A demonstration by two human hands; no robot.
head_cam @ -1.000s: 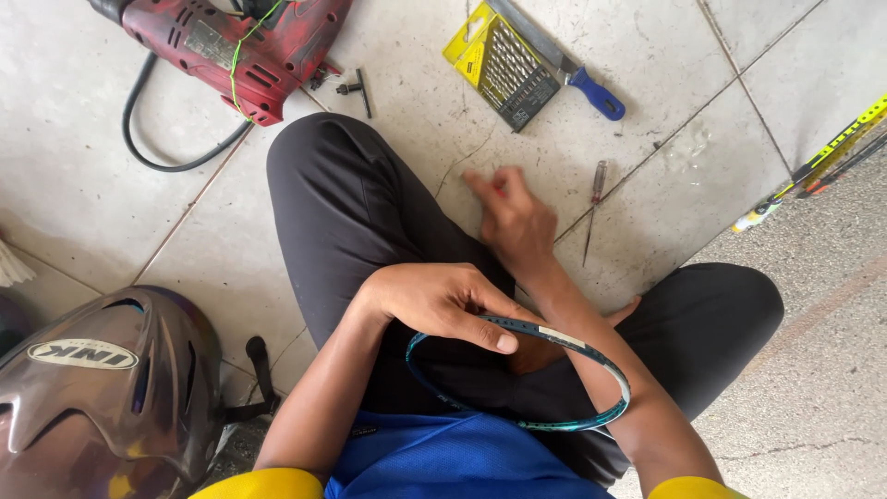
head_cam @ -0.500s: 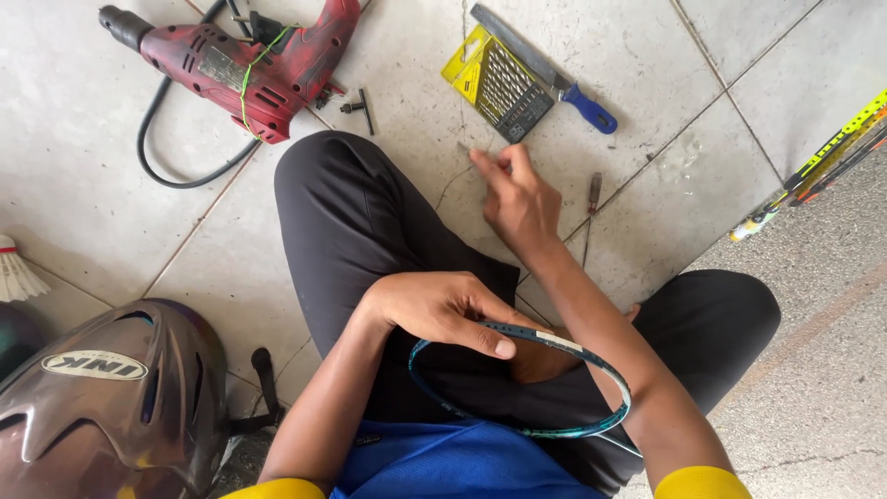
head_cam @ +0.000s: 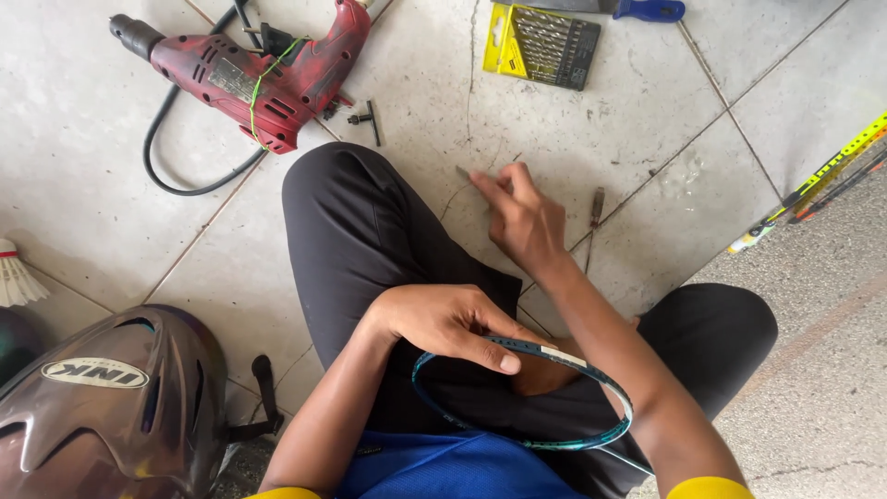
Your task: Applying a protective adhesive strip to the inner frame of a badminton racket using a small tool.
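Observation:
My left hand [head_cam: 442, 323] grips the rim of a teal, unstrung racket frame [head_cam: 591, 439] that rests across my lap over black trousers. My right hand [head_cam: 522, 214] reaches forward over the tiled floor, thumb and fingers pinched on a thin string [head_cam: 453, 196] that curves down toward my knee. A small screwdriver-like tool [head_cam: 591, 222] lies on the tile just right of that hand.
A red corded drill [head_cam: 259, 69] and its chuck key [head_cam: 365, 118] lie at the top left. A yellow case of drill bits [head_cam: 540, 42] and a blue-handled tool [head_cam: 647, 9] lie ahead. A dark helmet [head_cam: 102, 407], a shuttlecock [head_cam: 17, 277] and racket shafts [head_cam: 813, 180] flank me.
My right hand has stretched farther forward, drawing the thin string out. The view has tilted so the drill and bit case sit nearer the top. My left hand keeps its hold on the frame.

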